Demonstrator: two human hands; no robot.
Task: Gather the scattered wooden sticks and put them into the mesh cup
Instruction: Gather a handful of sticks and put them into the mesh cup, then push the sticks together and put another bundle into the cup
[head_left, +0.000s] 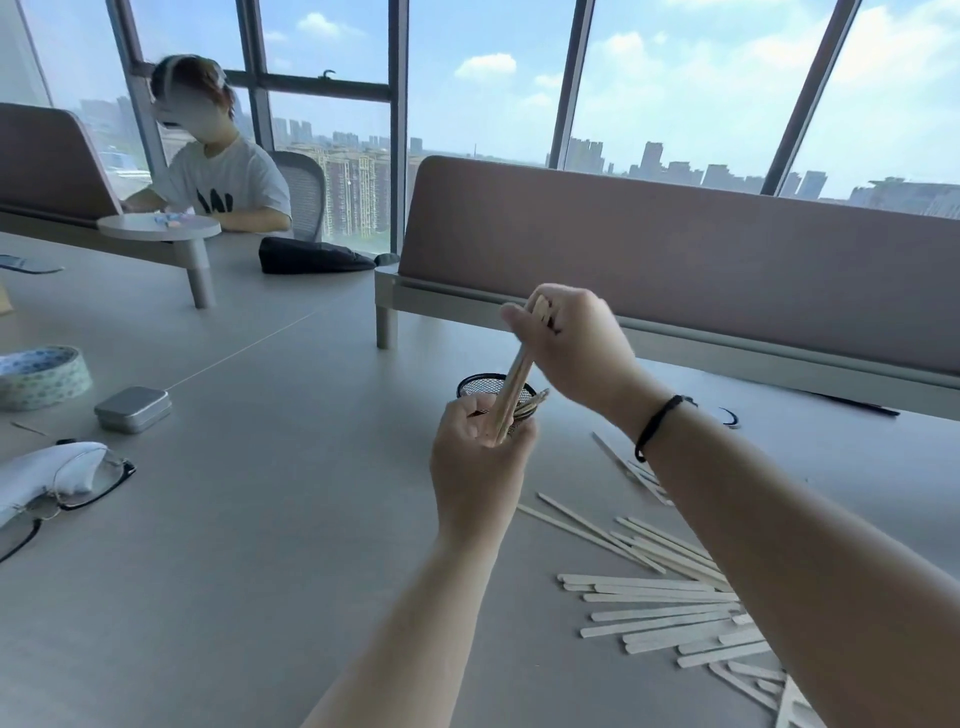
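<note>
Wooden sticks, a small bundle (514, 387), are pinched at the top end by the right hand (571, 348), thumb and fingers closed round them; exact count in the bundle can't be told, approx. a handful. Bundle slants down-left, its lower end between the fingers of the left hand (475, 457), which closes on it right in front of the mesh cup (478, 385). 1 cup, black, upright on the table (260, 519), with a few sticks already inside, leaning on its right rim. Right wrist is bent down over the cup, w/ a black cord bracelet (657, 426); left forearm reaches up from bottom centre. Loose sticks (660, 603), roughly 25-30, lie scattered flat under the right forearm. Far left: 1 tape roll (44, 376), 1 metal tin (133, 409), 1 pair of glasses (78, 483).
</note>
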